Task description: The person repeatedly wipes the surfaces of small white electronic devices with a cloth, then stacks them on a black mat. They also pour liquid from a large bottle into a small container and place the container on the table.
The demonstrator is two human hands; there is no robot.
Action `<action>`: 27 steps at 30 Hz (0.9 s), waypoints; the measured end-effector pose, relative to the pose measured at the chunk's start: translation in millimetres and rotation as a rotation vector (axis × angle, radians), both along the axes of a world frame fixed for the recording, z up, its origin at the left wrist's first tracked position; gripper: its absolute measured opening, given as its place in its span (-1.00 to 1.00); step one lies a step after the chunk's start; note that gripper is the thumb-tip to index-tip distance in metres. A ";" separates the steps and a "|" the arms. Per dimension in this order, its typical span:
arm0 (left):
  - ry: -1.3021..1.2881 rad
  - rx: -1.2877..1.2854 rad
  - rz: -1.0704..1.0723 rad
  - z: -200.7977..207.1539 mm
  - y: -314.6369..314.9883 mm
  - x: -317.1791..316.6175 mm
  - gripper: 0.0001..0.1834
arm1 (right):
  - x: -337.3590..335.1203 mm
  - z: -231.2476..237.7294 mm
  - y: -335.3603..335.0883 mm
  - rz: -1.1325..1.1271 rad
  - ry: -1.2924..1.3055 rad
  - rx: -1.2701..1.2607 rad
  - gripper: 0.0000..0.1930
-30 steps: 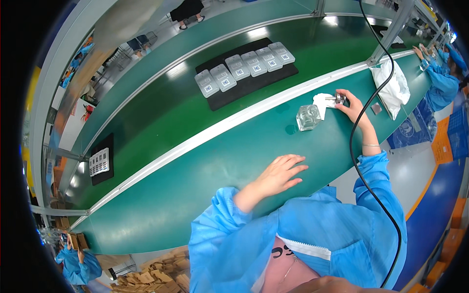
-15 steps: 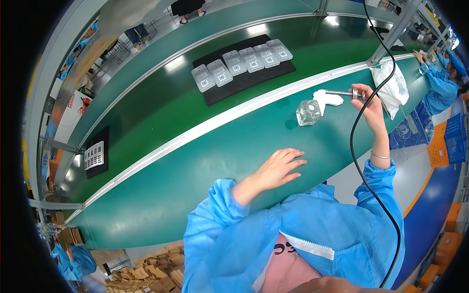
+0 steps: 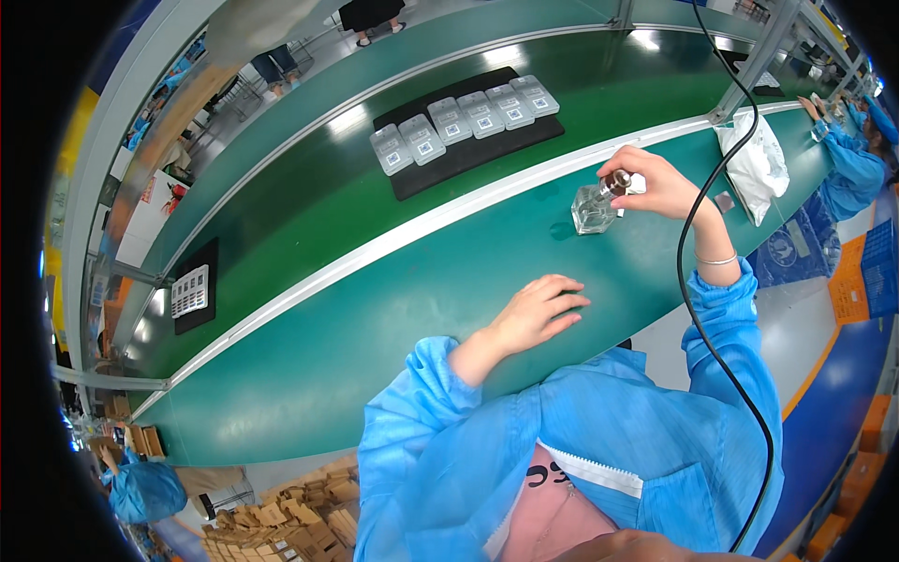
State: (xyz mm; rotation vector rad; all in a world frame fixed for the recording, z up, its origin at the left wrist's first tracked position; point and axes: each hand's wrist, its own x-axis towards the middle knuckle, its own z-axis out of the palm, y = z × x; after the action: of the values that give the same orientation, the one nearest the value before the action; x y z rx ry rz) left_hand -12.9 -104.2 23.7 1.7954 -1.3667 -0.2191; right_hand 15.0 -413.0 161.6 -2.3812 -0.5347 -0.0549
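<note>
A clear glass bottle [image 3: 591,214] stands on the green workbench, its walls faceted. Over its mouth, my right hand [image 3: 667,184] grips a shiny metal cap [image 3: 615,179], fingers closed round it. The cap's thin stem points down into the bottle. Behind those fingers a white cloth [image 3: 636,184] is mostly hidden. My left hand [image 3: 538,315] lies on the bench nearer to me, fingers stretched and slightly apart, holding nothing.
A black cable [image 3: 681,267] hangs across my right forearm. Right of that hand lies a white plastic bag [image 3: 755,169], near a small square piece [image 3: 724,200]. Clear plastic cases [image 3: 452,122] rest on a black mat beyond the white rail [image 3: 375,253].
My right hand has moved left with the metal cap, turning its stem from level to downward, into the glass bottle. My left hand has stayed nearly still.
</note>
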 end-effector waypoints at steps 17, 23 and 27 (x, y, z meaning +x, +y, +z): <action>-0.011 -0.162 0.450 5.0 -105.4 80.7 -0.16 | 17.2 -14.1 -12.1 0.032 0.037 -0.147 -0.52; -0.025 -0.159 0.443 2.9 -112.3 83.7 -0.17 | 20.2 -12.0 -16.8 -0.027 0.098 -0.136 -0.51; -0.028 -0.164 0.442 1.1 -116.0 85.9 -0.17 | 17.9 -23.0 -22.3 -0.071 0.079 -0.084 -0.51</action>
State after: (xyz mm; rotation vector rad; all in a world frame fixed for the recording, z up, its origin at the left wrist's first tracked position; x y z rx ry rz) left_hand 72.9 -220.2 24.9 1.9114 -0.9437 0.1507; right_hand 32.9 -435.3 138.6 -2.4721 -0.4230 0.0304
